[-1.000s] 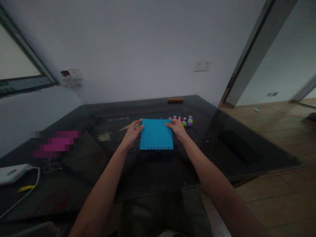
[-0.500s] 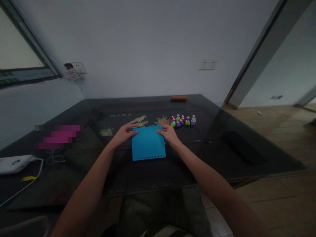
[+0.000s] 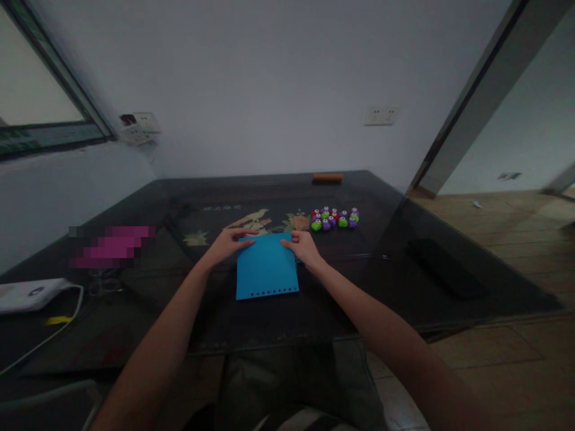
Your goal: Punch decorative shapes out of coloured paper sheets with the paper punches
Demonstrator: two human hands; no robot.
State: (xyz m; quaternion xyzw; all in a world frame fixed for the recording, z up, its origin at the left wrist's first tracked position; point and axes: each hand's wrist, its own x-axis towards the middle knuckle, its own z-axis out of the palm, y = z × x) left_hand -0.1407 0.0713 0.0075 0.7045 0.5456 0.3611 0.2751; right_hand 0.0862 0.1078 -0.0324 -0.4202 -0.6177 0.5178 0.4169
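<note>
Sheet: my blue paper point(image 3: 266, 266) has slid nearer me, away from the punches point(image 3: 335, 219).
Hands: left hand point(image 3: 227, 244) and right hand point(image 3: 303, 246) pinch its far corners.

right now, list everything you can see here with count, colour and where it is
blue sheet: 1, blue, row of small holes along its near edge, flat on the table in front of the person
small punches: a cluster, count unclear, green, purple and red, on the table beyond and right of the sheet
table: 1, dark glass top with a bird and flower picture under it
orange bar: 1, orange, at the far table edge
flat dark object: 1, black, on the right of the table
white device: 1, white with a cable, far left
wall sockets: white, on the back wall
left hand: fingers on the sheet's far left corner
right hand: fingers on the sheet's far right corner
</note>
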